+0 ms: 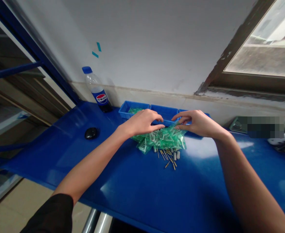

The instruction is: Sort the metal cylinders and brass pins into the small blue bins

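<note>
A heap of small green plastic bags (163, 139) lies on the blue table (137, 191), just in front of a row of blue trays (132, 106). My left hand (142, 122) rests on the heap's left top, fingers curled in a pinch on a bag. My right hand (196, 122) is at the heap's upper right, thumb and fingers pinched on a bag's edge. Several thin brass pins (168, 158) and small white cylinders (176, 155) lie loose at the heap's near edge.
A cola bottle (97, 90) with a blue cap stands at the back left by the wall. A black oval object (92, 133) lies left of the heap. White items (284, 144) sit at the table's right edge. A window is at the upper right.
</note>
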Motion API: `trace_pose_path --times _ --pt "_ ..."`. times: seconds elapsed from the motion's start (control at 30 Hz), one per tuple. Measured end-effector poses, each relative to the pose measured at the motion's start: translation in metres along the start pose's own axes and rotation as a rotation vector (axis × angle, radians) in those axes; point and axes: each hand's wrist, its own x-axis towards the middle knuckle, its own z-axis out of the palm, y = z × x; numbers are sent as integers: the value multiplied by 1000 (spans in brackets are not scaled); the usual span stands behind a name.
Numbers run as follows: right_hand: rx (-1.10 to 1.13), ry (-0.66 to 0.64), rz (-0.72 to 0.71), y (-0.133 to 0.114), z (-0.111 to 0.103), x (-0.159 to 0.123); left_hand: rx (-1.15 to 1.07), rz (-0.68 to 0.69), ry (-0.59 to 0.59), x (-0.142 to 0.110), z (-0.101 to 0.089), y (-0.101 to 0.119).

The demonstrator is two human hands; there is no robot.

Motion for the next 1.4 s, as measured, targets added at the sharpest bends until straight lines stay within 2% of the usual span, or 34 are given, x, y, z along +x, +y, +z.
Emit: trace_pose_path --times 0.13,0.27,0.47,0.6,0.7,0.77,0.83,0.93,1.03,1.17,1.3,1.4 --pt "223 58 -2 -11 0 -2 -212 -47 53 1 0 8" --pt "335 138 -20 -21 2 -3 -431 -126 122 3 4 12" --pt "392 158 -45 -26 8 -2 -505 -143 201 3 2 11" --pt "312 111 -46 -20 8 -1 -287 -174 295 -2 -16 3" --pt "71 -8 -59 -12 7 -2 54 -312 405 -7 -29 -12" --pt "-99 -98 -64 -9 9 -2 263 -411 429 -10 -30 -25" --pt "-214 -162 -48 -7 12 -2 373 -460 386 -11 -26 -37" --pt "-288 -204 9 -5 17 -1 414 -534 227 -9 -15 -48" --pt "-303 -212 48 -3 19 0 410 -475 165 -6 -8 -47" --pt "-275 -218 44 -1 18 3 364 -279 227 -2 -6 -33" --pt "-243 -210 32 -1 15 4 227 -112 197 0 -6 -17" --pt "-166 -193 15 -2 13 3 129 -47 150 1 -3 -8"
